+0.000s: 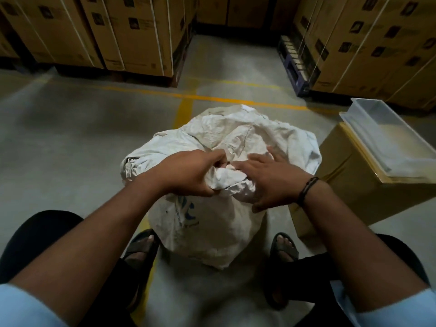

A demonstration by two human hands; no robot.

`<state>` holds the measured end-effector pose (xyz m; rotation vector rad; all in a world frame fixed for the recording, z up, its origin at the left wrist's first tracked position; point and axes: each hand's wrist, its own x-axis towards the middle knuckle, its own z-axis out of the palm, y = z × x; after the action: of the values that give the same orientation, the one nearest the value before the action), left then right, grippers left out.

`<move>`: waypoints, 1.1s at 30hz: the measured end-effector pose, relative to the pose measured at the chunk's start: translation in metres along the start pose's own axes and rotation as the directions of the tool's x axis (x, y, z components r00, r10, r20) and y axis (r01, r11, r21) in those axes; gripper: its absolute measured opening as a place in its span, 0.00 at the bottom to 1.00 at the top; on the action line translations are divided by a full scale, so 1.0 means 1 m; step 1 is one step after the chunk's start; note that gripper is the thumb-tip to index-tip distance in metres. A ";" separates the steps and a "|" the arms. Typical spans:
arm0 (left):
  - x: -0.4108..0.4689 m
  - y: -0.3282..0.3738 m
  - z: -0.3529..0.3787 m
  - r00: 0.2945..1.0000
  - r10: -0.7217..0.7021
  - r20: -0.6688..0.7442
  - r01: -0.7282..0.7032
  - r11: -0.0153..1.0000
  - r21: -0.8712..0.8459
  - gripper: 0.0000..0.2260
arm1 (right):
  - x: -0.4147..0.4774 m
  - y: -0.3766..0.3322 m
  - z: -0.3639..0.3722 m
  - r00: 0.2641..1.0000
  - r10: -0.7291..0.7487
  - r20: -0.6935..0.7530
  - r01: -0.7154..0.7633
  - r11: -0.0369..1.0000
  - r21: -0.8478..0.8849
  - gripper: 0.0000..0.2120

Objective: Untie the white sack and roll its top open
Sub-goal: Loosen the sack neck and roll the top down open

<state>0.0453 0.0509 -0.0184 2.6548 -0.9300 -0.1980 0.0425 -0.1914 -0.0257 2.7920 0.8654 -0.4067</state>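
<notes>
Left hand [191, 172], right hand [269, 182] on white sack [247, 135]; print [186, 215] illegible.

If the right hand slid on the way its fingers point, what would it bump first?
Probably more crumpled white sack: the right hand lies flat on it, fingers aimed forward-left. It might also brush the left hand, gripping a fold close by; depth is hard to judge.

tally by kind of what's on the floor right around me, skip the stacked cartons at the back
white sack: 1
brown carton: 1
clear plastic tray: 1
sandals: 2
total: 5
</notes>
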 end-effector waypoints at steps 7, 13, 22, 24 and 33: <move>-0.008 -0.006 -0.001 0.994 0.099 -0.053 -0.086 0.975 0.203 0.18 | 0.003 0.020 0.016 0.994 0.061 -0.096 -0.039 0.976 0.213 0.22; -0.011 -0.023 -0.009 0.898 0.331 -0.289 -0.238 0.919 0.314 0.15 | -0.015 0.035 0.018 0.916 -0.118 -0.384 0.173 0.979 0.112 0.24; 0.011 -0.029 0.004 0.919 0.223 -0.324 -0.140 0.955 0.261 0.14 | 0.000 0.034 0.064 0.884 0.092 -0.459 -0.101 0.995 0.005 0.21; 0.015 -0.029 -0.001 0.978 0.052 -0.202 0.006 0.962 0.274 0.10 | 0.002 0.034 0.068 0.744 0.157 -0.650 -0.137 0.987 0.082 0.21; 0.020 0.014 0.007 0.975 -0.204 0.083 0.220 0.864 -0.454 0.40 | 0.013 0.014 0.038 0.289 0.312 -0.905 -0.026 0.948 0.318 0.27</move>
<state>0.0513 0.0258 -0.0206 2.3016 -0.5108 -0.4550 0.0537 -0.2059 -0.0645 3.1386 0.6142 1.5085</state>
